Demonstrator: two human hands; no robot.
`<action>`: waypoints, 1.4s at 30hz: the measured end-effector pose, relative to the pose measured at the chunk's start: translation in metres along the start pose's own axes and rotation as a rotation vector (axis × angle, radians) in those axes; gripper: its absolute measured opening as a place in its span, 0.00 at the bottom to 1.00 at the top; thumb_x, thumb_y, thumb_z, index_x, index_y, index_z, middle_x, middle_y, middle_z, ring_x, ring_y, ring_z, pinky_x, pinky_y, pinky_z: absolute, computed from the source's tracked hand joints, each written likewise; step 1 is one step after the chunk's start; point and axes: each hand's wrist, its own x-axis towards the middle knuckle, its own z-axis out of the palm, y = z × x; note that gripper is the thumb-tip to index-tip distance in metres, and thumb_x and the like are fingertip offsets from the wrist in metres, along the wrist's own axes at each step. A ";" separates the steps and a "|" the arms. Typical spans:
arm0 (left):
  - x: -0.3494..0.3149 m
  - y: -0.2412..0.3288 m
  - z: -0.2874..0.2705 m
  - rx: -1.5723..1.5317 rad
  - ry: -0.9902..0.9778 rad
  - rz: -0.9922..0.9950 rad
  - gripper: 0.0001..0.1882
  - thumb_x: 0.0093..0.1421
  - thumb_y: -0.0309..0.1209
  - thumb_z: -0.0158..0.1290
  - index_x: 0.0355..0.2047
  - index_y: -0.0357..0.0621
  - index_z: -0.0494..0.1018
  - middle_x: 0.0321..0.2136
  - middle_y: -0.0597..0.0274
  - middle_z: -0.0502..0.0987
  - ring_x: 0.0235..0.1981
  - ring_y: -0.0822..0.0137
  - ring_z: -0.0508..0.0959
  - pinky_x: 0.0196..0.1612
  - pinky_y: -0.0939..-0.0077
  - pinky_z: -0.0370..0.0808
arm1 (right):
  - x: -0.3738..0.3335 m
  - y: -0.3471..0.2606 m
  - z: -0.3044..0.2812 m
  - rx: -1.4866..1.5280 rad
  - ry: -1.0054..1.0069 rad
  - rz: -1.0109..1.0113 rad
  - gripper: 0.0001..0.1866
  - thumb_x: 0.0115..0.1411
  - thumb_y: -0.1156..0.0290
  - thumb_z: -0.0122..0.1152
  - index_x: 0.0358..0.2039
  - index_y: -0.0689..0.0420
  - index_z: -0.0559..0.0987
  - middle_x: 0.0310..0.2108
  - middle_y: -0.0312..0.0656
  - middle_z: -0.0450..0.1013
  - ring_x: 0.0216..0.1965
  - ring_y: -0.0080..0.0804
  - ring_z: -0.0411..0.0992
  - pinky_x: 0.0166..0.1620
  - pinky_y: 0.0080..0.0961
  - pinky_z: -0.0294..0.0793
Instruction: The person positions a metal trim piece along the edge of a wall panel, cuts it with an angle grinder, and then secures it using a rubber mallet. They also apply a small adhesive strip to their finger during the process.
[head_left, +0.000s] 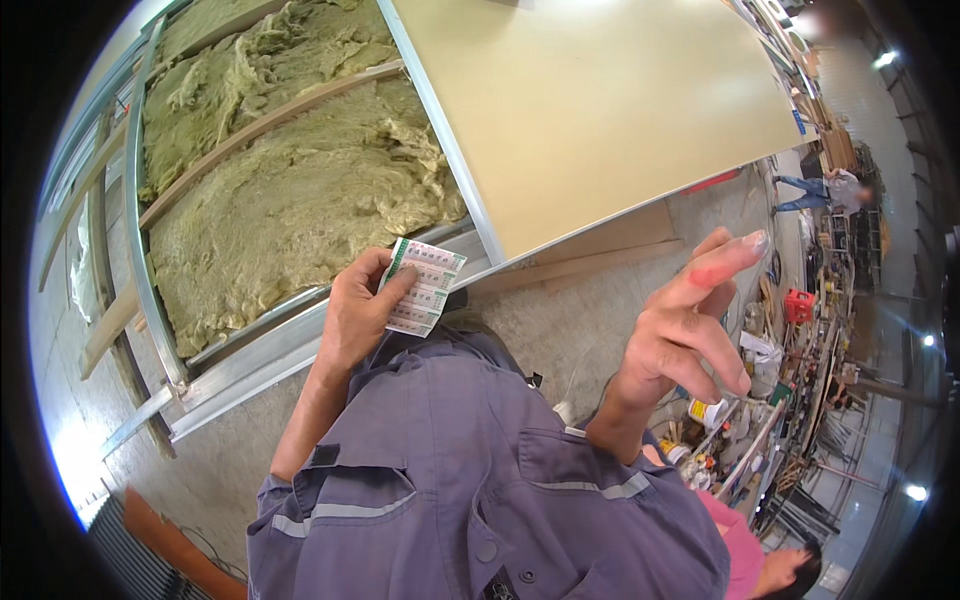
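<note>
My left hand (362, 305) pinches a strip of wrapped sticking plasters (428, 288) between thumb and fingers. The strip is white with green edges and rows of small print, held in front of my waist, close to the metal frame. My right hand (685, 330) is raised to the right and holds nothing. Its index finger stretches out while the other fingers curl loosely, apart from one another. That index finger has a red patch on its side and a pale, shiny tip.
A metal frame (140, 200) with yellowish mineral wool (300, 200) and wooden slats lies ahead left. Beside it is a large beige panel (600, 110). At right stand a red crate (798, 305), buckets and clutter. One person (815, 192) stands far right; another in pink (740, 545) is near.
</note>
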 end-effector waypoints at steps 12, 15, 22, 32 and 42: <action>0.011 0.009 0.001 0.000 -0.072 0.000 0.10 0.68 0.30 0.58 0.44 0.35 0.77 0.33 0.66 0.81 0.32 0.80 0.76 0.36 0.81 0.73 | -0.006 -0.004 -0.004 -0.136 0.033 -0.124 0.31 0.75 0.62 0.40 0.71 0.67 0.54 0.68 0.45 0.63 0.25 0.35 0.77 0.22 0.28 0.75; 0.013 0.024 0.003 0.003 -0.145 -0.010 0.10 0.67 0.30 0.58 0.43 0.35 0.78 0.31 0.67 0.81 0.31 0.81 0.75 0.34 0.82 0.71 | -0.014 -0.021 -0.009 -0.640 0.160 -0.201 0.32 0.74 0.60 0.47 0.70 0.69 0.56 0.64 0.47 0.66 0.27 0.32 0.75 0.22 0.27 0.74; 0.020 0.038 0.009 0.084 -0.228 0.070 0.12 0.68 0.32 0.56 0.43 0.33 0.78 0.30 0.66 0.82 0.31 0.80 0.75 0.35 0.80 0.73 | -0.028 -0.033 -0.041 -1.102 0.388 -0.246 0.37 0.72 0.39 0.40 0.67 0.57 0.64 0.62 0.52 0.68 0.38 0.38 0.73 0.35 0.32 0.74; 0.027 0.020 0.000 0.098 -0.252 -0.082 0.14 0.71 0.34 0.52 0.45 0.32 0.77 0.31 0.66 0.81 0.32 0.79 0.75 0.37 0.79 0.73 | -0.085 -0.047 -0.087 -1.271 0.630 -0.291 0.31 0.73 0.45 0.44 0.64 0.55 0.72 0.56 0.56 0.74 0.37 0.40 0.77 0.36 0.34 0.77; 0.046 0.017 0.005 0.103 -0.268 -0.057 0.15 0.71 0.33 0.52 0.49 0.31 0.75 0.37 0.60 0.83 0.37 0.77 0.79 0.40 0.78 0.75 | -0.104 -0.048 -0.095 -1.148 0.694 -0.336 0.28 0.74 0.45 0.42 0.62 0.52 0.74 0.57 0.52 0.74 0.38 0.38 0.78 0.36 0.34 0.77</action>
